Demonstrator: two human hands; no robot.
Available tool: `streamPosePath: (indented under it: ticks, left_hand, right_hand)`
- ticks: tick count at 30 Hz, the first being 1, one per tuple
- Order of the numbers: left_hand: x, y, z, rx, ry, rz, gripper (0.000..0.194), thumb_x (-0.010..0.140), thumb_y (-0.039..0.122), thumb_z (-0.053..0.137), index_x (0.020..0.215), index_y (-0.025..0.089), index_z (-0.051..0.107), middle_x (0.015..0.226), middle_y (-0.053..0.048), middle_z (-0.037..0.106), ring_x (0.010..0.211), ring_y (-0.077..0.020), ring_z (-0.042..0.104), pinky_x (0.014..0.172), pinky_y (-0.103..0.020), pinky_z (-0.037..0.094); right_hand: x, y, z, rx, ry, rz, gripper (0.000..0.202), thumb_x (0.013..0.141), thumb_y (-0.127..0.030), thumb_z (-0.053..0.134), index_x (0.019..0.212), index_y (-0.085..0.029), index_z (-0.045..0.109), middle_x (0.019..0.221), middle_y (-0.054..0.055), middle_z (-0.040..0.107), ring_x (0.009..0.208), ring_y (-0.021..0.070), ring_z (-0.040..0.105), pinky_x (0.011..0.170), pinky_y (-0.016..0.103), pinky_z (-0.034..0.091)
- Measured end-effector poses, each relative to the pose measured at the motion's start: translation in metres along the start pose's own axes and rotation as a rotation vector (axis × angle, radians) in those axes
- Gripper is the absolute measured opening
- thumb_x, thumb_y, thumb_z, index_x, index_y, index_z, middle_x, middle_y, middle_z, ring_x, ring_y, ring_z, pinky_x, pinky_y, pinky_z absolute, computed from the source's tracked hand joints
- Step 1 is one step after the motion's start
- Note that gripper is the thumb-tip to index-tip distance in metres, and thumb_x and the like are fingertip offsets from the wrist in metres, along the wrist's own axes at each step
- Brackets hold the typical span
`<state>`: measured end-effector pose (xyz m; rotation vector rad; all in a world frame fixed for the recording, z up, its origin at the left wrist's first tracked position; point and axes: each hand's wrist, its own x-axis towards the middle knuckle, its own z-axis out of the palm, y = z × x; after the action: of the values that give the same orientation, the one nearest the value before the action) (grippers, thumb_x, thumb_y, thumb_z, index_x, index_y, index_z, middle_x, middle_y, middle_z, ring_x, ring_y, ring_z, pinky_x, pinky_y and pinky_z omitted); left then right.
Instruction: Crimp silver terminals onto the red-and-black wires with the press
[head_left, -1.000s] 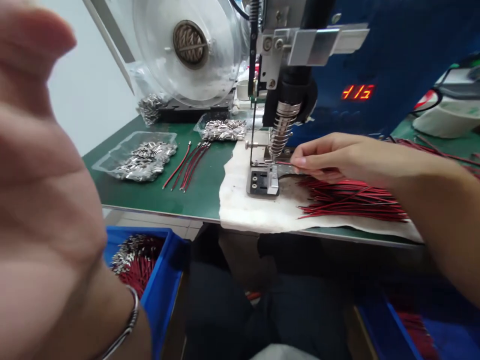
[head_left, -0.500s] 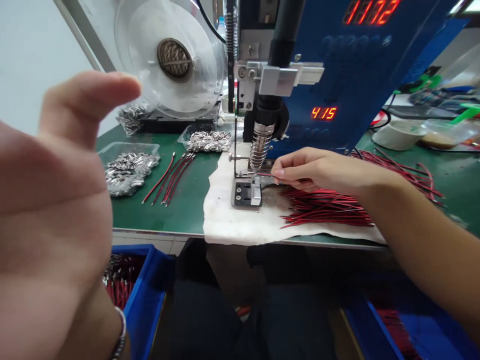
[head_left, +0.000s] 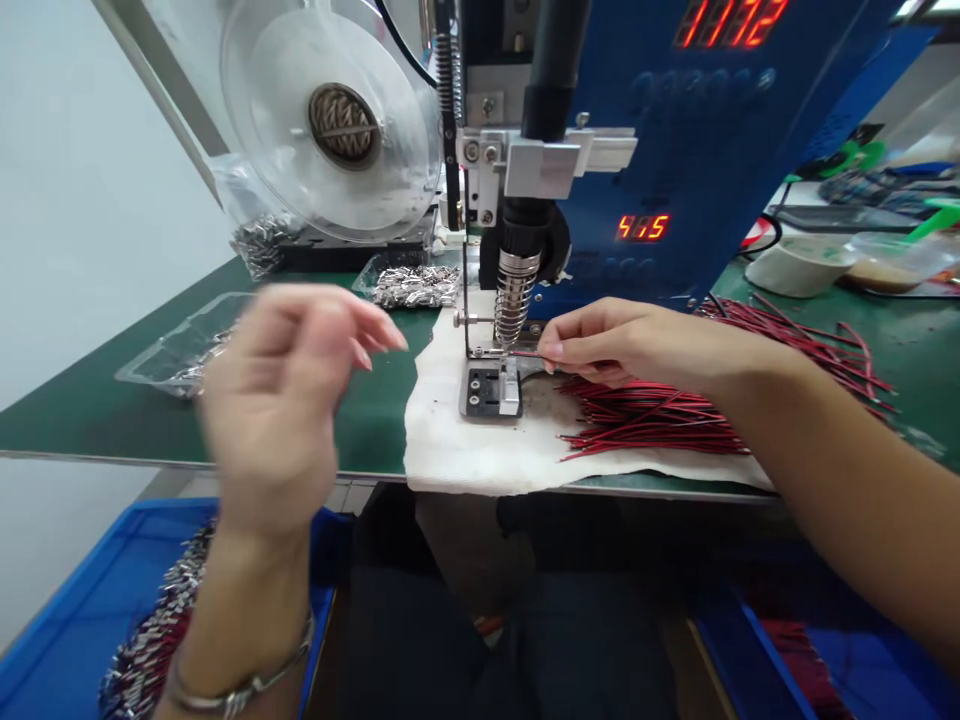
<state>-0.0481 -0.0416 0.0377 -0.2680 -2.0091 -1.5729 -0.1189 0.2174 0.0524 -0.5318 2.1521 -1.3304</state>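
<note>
Noted a red wire (head_left: 527, 353) at the spring (head_left: 517, 290) of the blue machine (head_left: 667, 120), pinched in closed fingertips of the right hand (head_left: 615, 345), above piled wires (head_left: 652, 420) at near right, and, leftward, a blurred left hand (head_left: 274, 400), fingers loosely curled and open, partly hiding a tray (head_left: 146, 370).

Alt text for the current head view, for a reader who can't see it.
A bare right hand pinches a thin red wire at the coiled metal tip of a blue machine, beside a pile of red-and-black wires; a blurred left hand hovers over the green tabletop.
</note>
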Motion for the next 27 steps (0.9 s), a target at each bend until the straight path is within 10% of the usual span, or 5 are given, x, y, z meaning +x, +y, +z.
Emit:
streamPosePath:
  ticks: [9, 27]
  left_hand:
    - [-0.005, -0.032, 0.016, 0.140, -0.385, -0.301, 0.041, 0.095, 0.039, 0.057, 0.060, 0.018, 0.049, 0.056, 0.003, 0.048, 0.054, -0.0097, 0.044, 0.055, -0.026, 0.035]
    - [-0.006, -0.036, 0.009, 0.072, -0.374, -0.297, 0.040, 0.096, 0.032, 0.055, 0.059, 0.018, 0.050, 0.060, 0.002, 0.050, 0.055, -0.0095, 0.045, 0.056, -0.026, 0.035]
  right_hand:
    - [-0.001, -0.003, 0.000, 0.019, -0.003, 0.008, 0.030, 0.093, -0.037, 0.062, 0.071, -0.017, 0.056, 0.059, -0.004, 0.035, 0.050, 0.0074, 0.021, 0.048, 0.029, 0.011]
    - [-0.002, -0.001, 0.000, 0.031, -0.001, -0.017, 0.032, 0.090, -0.042, 0.066, 0.070, -0.018, 0.057, 0.059, -0.004, 0.033, 0.049, 0.0077, 0.020, 0.046, 0.029, 0.011]
